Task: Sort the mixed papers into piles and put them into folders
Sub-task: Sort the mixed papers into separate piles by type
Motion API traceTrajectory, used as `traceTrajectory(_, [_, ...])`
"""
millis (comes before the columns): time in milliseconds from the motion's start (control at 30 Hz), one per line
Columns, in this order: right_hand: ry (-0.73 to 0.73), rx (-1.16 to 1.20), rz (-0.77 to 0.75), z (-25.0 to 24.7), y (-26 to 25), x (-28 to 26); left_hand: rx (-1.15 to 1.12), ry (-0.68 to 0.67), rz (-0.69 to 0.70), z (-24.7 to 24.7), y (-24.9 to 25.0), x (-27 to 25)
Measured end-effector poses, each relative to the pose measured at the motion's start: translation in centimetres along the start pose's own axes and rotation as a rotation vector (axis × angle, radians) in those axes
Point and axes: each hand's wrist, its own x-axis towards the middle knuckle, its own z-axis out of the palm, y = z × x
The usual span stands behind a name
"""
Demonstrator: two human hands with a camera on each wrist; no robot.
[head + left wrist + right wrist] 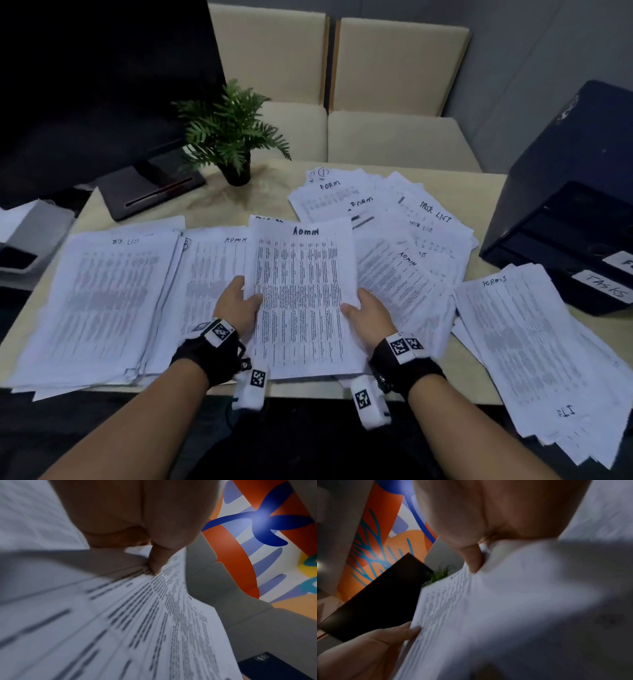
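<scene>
While left grip (239,305) and right grip (369,313) clasp the ADMIN stack (301,274), piles (102,301) flank it.

Behind the bare left hand (236,305) and bare right hand (368,315) sit black fabric wrist wraps (205,358). Each carries a top white block (219,332) printed with black-and-white square code tags, and a second tagged white box (255,385) hangs beneath each wrist.

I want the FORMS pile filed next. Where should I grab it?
Probably at its near end, from the person's side: the FORMS pile is fanned and overhangs the table edge there, so fingers can slip beneath.
</scene>
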Motion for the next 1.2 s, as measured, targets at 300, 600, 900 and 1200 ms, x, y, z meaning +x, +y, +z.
traceTrajectory(300, [-0.016,-0.078,0.066,12.2,-6.0,2.1,0.095,0.167,0.089,-10.5,-4.4,2.3])
traceTrajectory(600, [0.085,-0.238,0.157,14.4,-7.3,1.7,0.188,-0.038,0.212,-10.4,-2.5,2.3])
traceTrajectory(900, [0.325,-0.161,0.282,2.9,-1.5,-0.5,0.342,-0.32,0.343,-1.4,3.6,1.7])
traceTrajectory(1200, [0.419,0.144,0.501,-4.3,6.1,-1.8,0.568,-0.373,0.25,9.3,5.8,1.5])
